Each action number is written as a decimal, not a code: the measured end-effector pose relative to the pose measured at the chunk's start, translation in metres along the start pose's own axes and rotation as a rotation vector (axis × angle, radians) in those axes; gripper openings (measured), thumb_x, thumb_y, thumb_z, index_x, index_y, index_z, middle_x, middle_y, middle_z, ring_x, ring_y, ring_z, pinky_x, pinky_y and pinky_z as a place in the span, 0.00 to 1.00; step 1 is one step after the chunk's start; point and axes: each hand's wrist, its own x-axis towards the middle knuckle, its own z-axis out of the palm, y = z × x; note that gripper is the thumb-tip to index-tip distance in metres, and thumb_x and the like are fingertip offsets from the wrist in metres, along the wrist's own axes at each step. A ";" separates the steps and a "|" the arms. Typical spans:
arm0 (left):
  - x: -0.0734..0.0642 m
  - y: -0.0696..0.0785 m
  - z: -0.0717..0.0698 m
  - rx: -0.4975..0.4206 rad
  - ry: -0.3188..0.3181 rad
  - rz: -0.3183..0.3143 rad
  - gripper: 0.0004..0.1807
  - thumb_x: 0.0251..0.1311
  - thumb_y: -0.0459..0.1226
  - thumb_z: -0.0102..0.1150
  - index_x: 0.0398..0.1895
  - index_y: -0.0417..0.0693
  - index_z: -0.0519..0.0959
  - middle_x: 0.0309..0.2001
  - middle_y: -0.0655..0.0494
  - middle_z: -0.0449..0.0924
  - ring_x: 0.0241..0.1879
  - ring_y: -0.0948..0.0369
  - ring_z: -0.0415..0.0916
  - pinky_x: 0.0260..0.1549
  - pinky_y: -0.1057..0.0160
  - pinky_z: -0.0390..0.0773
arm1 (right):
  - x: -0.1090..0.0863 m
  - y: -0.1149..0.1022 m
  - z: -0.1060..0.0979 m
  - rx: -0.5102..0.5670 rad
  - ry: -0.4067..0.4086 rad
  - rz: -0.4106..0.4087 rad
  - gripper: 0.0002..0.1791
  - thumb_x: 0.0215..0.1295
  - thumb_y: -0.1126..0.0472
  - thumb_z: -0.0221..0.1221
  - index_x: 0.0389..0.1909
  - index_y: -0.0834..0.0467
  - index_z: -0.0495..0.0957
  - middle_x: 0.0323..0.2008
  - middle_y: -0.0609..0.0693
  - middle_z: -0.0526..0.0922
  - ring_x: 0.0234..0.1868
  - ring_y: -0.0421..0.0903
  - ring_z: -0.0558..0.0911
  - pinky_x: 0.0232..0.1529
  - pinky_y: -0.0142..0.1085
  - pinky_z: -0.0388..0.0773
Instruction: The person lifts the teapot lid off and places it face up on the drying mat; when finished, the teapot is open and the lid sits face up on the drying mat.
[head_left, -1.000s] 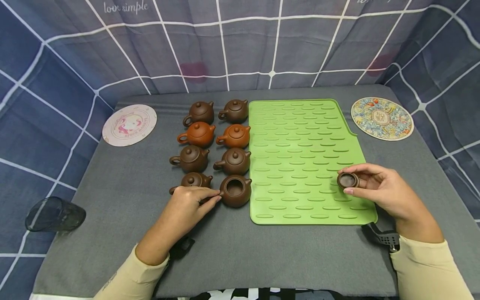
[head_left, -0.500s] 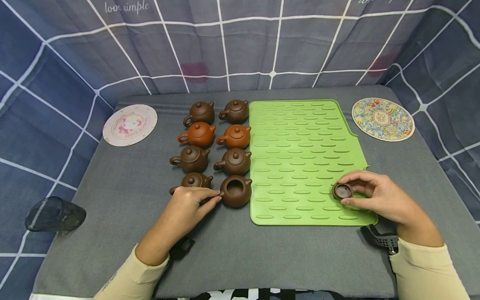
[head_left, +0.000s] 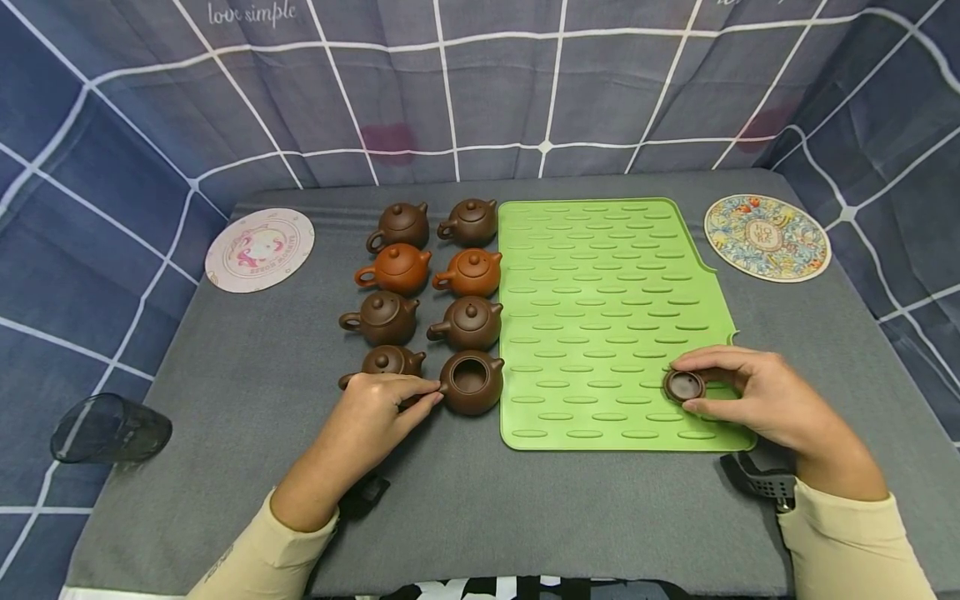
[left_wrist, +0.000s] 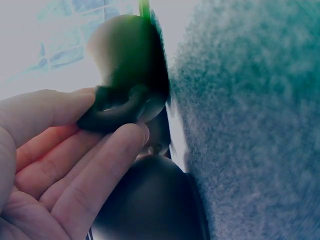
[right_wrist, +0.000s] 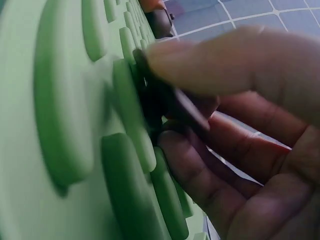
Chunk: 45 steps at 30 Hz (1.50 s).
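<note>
Green mat: fingers pinch lid.

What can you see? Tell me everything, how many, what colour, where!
mat: 1, green, centre
cloth: 1, grey, under the mat
lidded teapots: 7, five brown, two orange, left of the mat
open teapot: 1, brown, beside the mat
lid: 1, brown, mat's right side
discs: 2, one pink-and-white, left; one multicoloured, right
glass: 1, dark see-through, left edge
curtain: count unclear, blue-grey with white lines, back and sides
patterned fabric: 1, black and white, bottom edge
wrist gear: 2, black, one each side
sleeves: 2, cream, bottom
left hand: 1, holds the open teapot's handle
right hand: 1, holds the lid
</note>
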 end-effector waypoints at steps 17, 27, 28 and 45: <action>0.000 0.000 -0.001 -0.001 -0.011 0.001 0.08 0.54 0.31 0.81 0.36 0.41 0.92 0.33 0.54 0.90 0.33 0.60 0.88 0.33 0.55 0.86 | -0.005 0.001 -0.004 -0.138 0.042 0.022 0.32 0.47 0.80 0.78 0.56 0.64 0.85 0.51 0.54 0.86 0.49 0.37 0.84 0.53 0.23 0.75; 0.000 0.000 0.000 0.001 -0.011 0.005 0.08 0.53 0.30 0.81 0.37 0.41 0.92 0.34 0.54 0.90 0.34 0.60 0.88 0.33 0.54 0.86 | -0.007 0.003 -0.006 -0.116 0.069 0.004 0.33 0.44 0.83 0.77 0.56 0.67 0.84 0.49 0.55 0.86 0.49 0.38 0.84 0.54 0.23 0.75; 0.000 0.000 0.000 0.002 -0.011 0.004 0.08 0.53 0.30 0.81 0.37 0.41 0.92 0.34 0.54 0.90 0.34 0.60 0.88 0.33 0.54 0.86 | -0.007 0.003 -0.006 -0.105 0.070 0.005 0.33 0.44 0.83 0.77 0.56 0.67 0.84 0.49 0.55 0.86 0.49 0.38 0.84 0.53 0.24 0.75; -0.001 0.000 -0.002 0.028 -0.041 0.073 0.11 0.53 0.29 0.80 0.40 0.39 0.91 0.36 0.51 0.90 0.35 0.58 0.88 0.35 0.55 0.86 | -0.002 -0.003 -0.006 -0.053 0.174 0.027 0.30 0.44 0.86 0.75 0.53 0.70 0.85 0.50 0.57 0.85 0.50 0.40 0.85 0.53 0.25 0.77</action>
